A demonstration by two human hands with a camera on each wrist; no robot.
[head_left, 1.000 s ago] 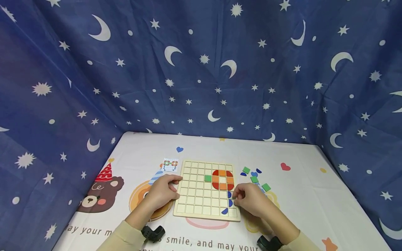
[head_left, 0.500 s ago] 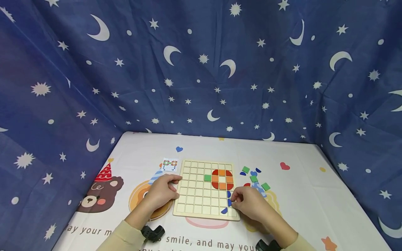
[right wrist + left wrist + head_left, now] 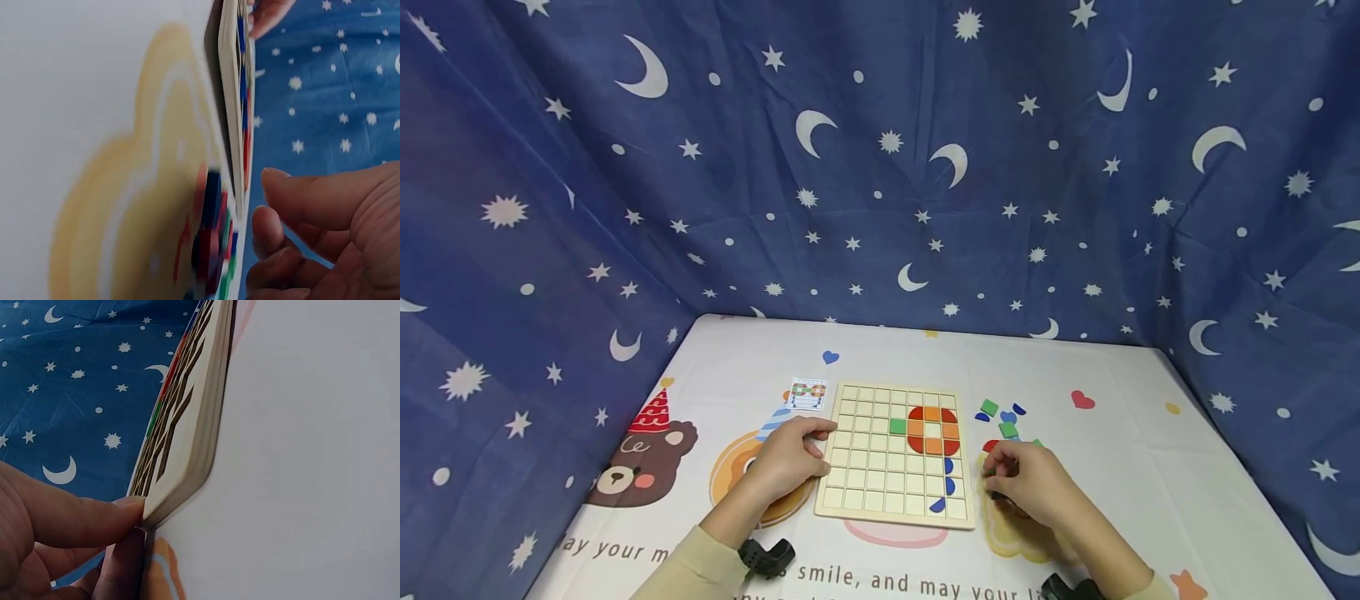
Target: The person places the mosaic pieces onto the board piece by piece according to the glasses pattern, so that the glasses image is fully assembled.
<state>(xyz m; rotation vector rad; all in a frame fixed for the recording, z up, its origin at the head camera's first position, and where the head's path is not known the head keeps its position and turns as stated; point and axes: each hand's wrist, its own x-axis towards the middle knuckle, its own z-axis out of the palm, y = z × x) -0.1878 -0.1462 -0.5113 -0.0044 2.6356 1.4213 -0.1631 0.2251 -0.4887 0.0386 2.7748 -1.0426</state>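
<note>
My left hand (image 3: 788, 458) rests against the left edge of a pale wooden grid board (image 3: 865, 479), its thumb and index finger apart along the edge. In the left wrist view its fingertips touch the board's rim (image 3: 200, 450). On the board lie a green square (image 3: 898, 426), a ring of red and orange tiles (image 3: 932, 414), and several blue semicircle tiles (image 3: 950, 486) down the right side. My right hand (image 3: 1033, 483) hovers right of the board, nothing between its thumb and fingers. Beside it in the right wrist view are blurred coloured tiles (image 3: 209, 244).
Loose green squares (image 3: 990, 407) and blue semicircles (image 3: 1018, 409) lie right of the board. A red tile (image 3: 992, 446) shows beside my right fingers. A small printed pattern card (image 3: 807, 394) lies at the board's upper left. A starry blue curtain (image 3: 880, 167) hangs behind the table.
My right hand has let go of a blue semicircle tile on the board's right side and moved right, off the board. The left hand stays at the board's edge.
</note>
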